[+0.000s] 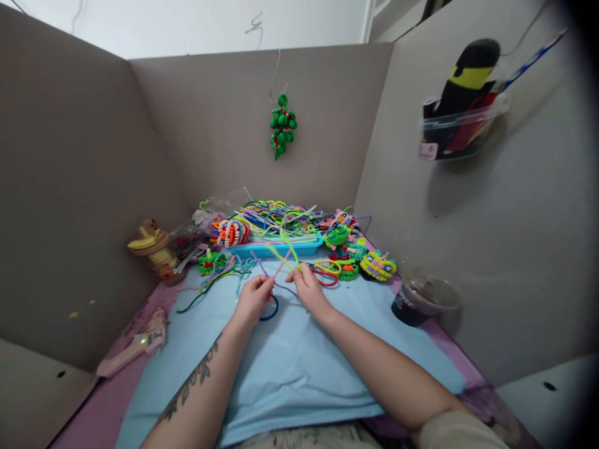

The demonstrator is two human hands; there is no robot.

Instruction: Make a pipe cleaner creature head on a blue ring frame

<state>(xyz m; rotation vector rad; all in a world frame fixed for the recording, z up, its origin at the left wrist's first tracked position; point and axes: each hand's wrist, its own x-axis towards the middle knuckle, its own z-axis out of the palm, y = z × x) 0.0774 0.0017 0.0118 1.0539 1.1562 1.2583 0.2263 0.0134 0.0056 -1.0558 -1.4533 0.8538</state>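
My left hand [255,298] is closed, its fingertips pinching fuzzy pipe cleaners; a purple pipe cleaner [259,263] and a pink one [282,264] rise near its fingers. Close by to the right, my right hand [309,292] is closed in a pinch on pipe cleaners, a lime-green pipe cleaner [291,247] sticking up from it. The strands cross between the hands, and a dark purple one spans the gap. Which strand each hand grips is partly hidden by fingers. A dark blue loop [270,309] shows beside my left hand. Red and yellow loops [329,272], like scissor handles, lie behind my right hand.
A blue tray [306,246] heaped with pipe cleaners stands at the back. Fuzzy figures [378,265] lie right of it, a striped one [233,232] left. A pink glue gun [135,349] and a cup [156,252] are left, a lidded tub [423,299] right. Grey panels enclose the table.
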